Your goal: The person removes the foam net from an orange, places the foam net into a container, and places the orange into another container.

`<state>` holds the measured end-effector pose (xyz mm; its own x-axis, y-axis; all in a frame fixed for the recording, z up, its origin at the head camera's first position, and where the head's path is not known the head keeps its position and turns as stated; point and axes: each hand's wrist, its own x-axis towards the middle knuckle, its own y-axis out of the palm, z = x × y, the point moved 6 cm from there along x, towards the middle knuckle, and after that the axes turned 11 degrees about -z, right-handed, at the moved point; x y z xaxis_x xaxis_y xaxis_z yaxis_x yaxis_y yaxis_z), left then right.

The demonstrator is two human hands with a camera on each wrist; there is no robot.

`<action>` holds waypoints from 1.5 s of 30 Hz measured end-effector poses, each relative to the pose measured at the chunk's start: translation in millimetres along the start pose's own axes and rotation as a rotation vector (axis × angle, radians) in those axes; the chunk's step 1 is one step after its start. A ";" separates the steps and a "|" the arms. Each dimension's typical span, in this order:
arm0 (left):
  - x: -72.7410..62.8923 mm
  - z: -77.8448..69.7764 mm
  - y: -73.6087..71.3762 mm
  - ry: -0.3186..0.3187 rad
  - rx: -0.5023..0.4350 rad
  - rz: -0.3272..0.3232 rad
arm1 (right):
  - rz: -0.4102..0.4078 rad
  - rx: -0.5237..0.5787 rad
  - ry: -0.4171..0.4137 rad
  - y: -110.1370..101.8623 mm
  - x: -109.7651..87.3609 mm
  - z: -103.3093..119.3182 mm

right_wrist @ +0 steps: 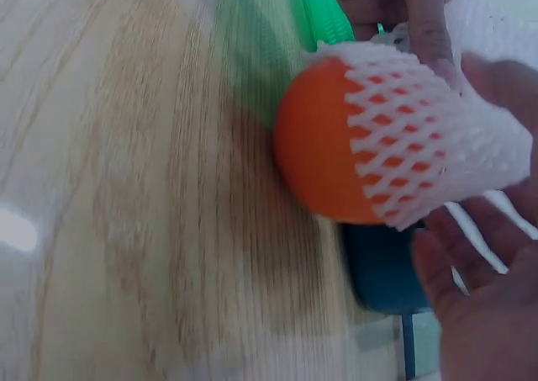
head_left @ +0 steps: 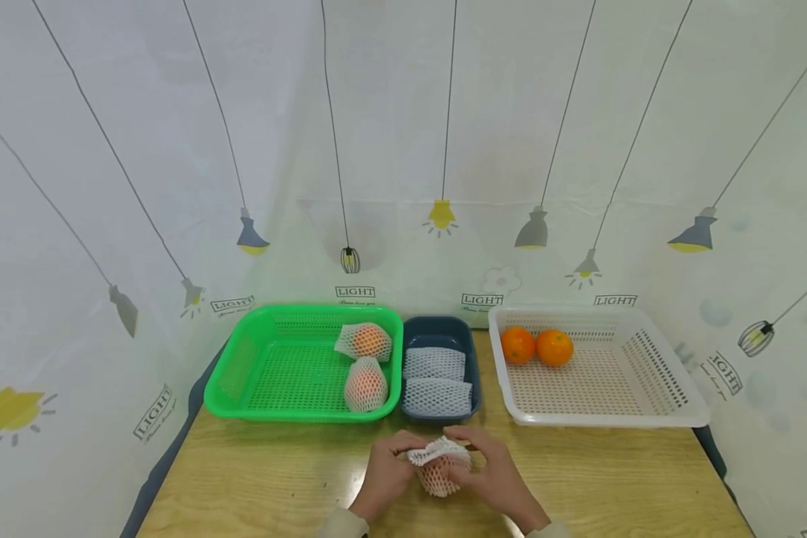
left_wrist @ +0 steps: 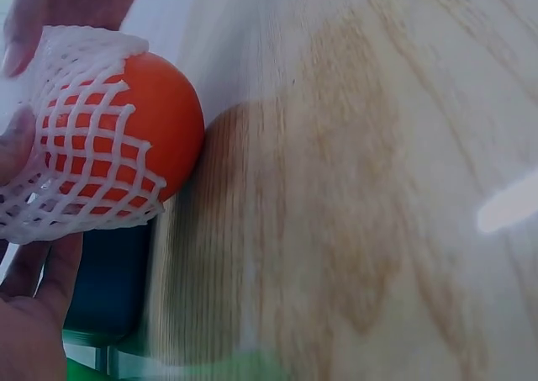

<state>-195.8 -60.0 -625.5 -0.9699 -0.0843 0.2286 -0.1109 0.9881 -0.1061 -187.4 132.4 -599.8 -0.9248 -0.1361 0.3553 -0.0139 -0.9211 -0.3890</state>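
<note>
An orange is partly inside a white foam fruit net close over the table, near its front. Its lower end shows bare orange skin in both wrist views. My left hand pinches the net's upper edge on the left between thumb and finger. From the right, my right hand grips the net, index finger at the top edge and thumb against the side. In the right wrist view, the net's loose end lies between the right thumb and the spread fingers.
A green basket at the back left holds two netted fruits. Beside it, a dark blue tray contains flat foam nets. The white basket on the right has two bare oranges. A printed curtain hangs behind.
</note>
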 end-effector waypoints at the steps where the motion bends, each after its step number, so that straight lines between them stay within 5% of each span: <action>1: 0.0 0.4 -0.6 -0.011 -0.008 -0.004 | 0.038 -0.004 0.044 1.2 -0.8 -4.8; 7: 0.7 3.0 -2.1 -0.053 -0.032 -0.017 | 0.207 -0.077 0.207 8.5 -9.1 -23.9; 17: -2.4 2.9 1.0 -0.088 -0.051 -0.013 | 0.246 -0.049 0.313 12.8 -13.4 -33.1; 29: -5.4 8.7 7.0 -0.139 -0.104 0.002 | 0.259 -0.067 0.237 16.7 -14.7 -33.5; 41: -2.2 8.5 4.4 -0.208 -0.035 0.005 | 0.227 -0.020 0.294 16.6 -15.0 -37.7; 45: 5.3 -2.4 -0.3 -0.173 -0.003 -0.023 | 0.232 -0.032 0.321 18.2 -13.0 -37.8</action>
<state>-200.3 -60.4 -621.9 -0.9900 -0.1273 0.0609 -0.1329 0.9861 -0.0996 -190.0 131.1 -643.7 -0.9765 -0.2139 -0.0272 0.2025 -0.8665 -0.4562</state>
